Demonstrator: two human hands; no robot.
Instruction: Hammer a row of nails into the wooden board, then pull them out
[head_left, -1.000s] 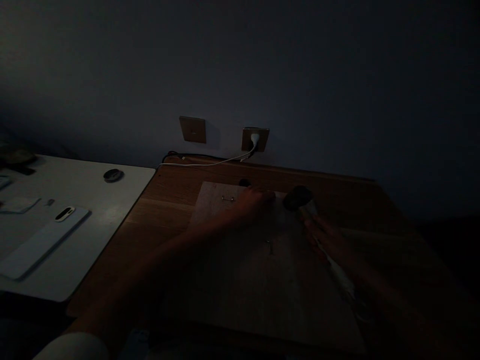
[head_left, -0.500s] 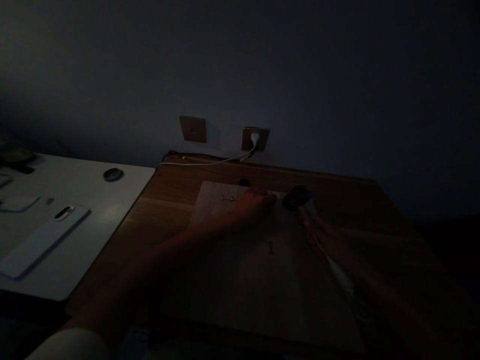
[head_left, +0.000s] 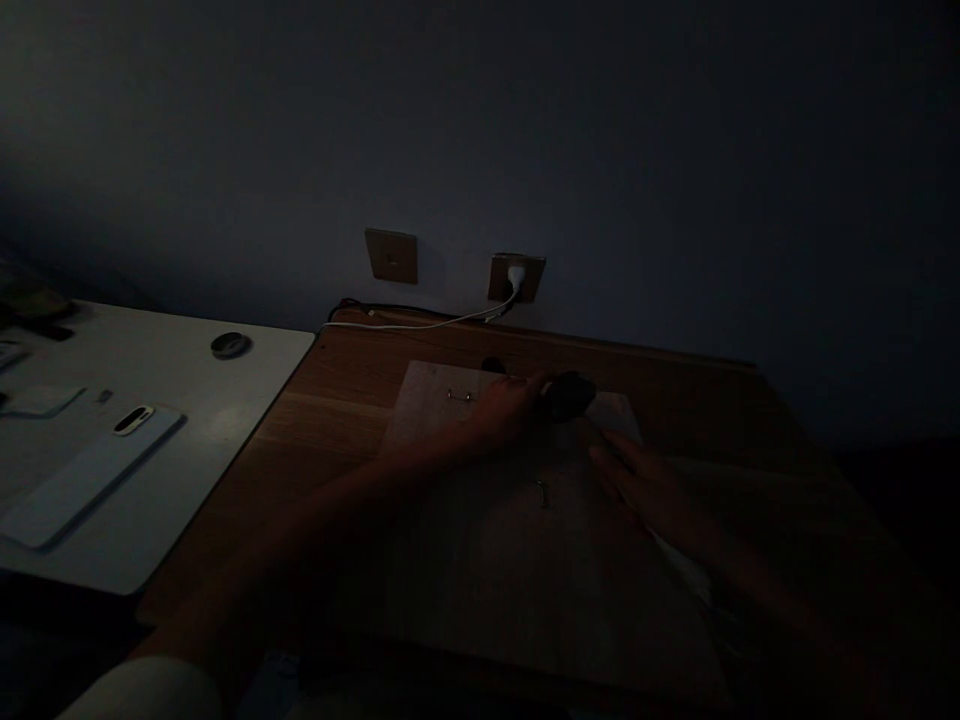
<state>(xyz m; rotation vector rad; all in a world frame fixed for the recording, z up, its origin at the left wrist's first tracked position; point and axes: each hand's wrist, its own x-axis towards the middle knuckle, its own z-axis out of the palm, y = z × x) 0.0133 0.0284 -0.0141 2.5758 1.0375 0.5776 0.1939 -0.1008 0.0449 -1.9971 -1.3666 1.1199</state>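
Note:
In the dim head view, a pale wooden board (head_left: 487, 570) lies on the brown wooden desk. My right hand (head_left: 645, 485) is wrapped round the handle of a hammer (head_left: 568, 397), its dark head close against the fingers of my left hand (head_left: 506, 408). My left hand rests near the board's far edge with fingers closed; the hammer head and the dark hide what they hold, if anything. One U-shaped metal piece (head_left: 459, 397) stands near the board's far left corner. A similar metal piece (head_left: 542, 494) is around the board's middle.
Behind the desk (head_left: 337, 405) is a wall with two socket plates, one holding a white plug (head_left: 516, 275). Its cable (head_left: 420, 327) runs along the desk's back edge. A white table (head_left: 217, 430) at left carries a phone (head_left: 97, 480) and a round roll (head_left: 230, 345).
My right hand has swung the hammer head left, up to my left hand's fingers. My left hand has stayed nearly in place. The view has shifted slightly.

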